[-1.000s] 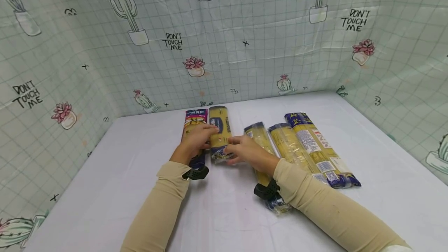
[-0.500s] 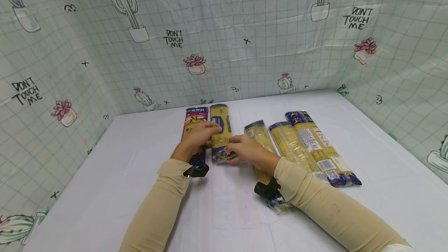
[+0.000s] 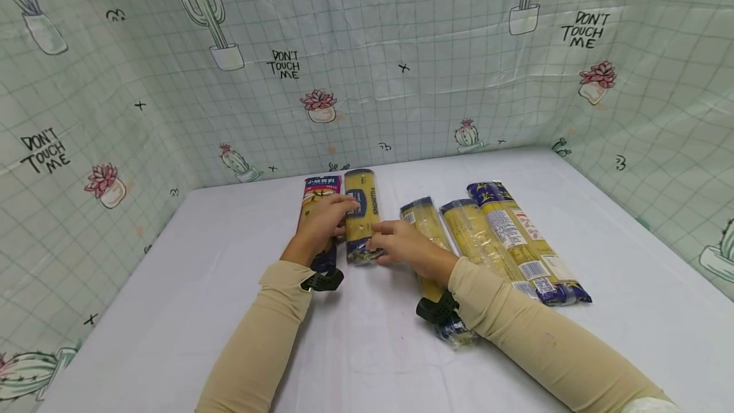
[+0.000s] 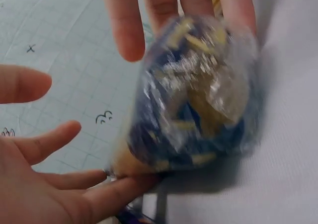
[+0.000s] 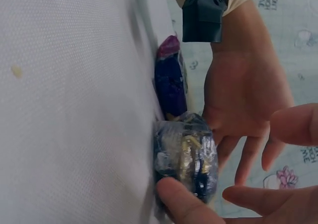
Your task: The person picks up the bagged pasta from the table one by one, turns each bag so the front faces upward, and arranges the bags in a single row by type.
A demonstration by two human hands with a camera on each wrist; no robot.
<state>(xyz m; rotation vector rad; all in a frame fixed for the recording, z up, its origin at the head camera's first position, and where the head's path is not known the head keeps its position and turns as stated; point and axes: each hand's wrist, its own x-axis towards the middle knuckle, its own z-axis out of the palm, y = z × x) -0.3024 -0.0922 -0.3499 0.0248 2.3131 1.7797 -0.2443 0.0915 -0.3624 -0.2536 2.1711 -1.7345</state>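
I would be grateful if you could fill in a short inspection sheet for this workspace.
Surface: white-covered table; a small spot shows in the right wrist view.
Job's things: spaghetti pack lying flat, with a pink-topped pack to its left, partly hidden.
Clutter: three more yellow packs to the right, the nearest one partly covered by the right arm.
Hands: left hand at the spaghetti pack's left edge, contact unclear; right hand at its near end, apparently touching.
Cables: nothing seen.
Surroundings: cactus-print curtain behind and at both sides.
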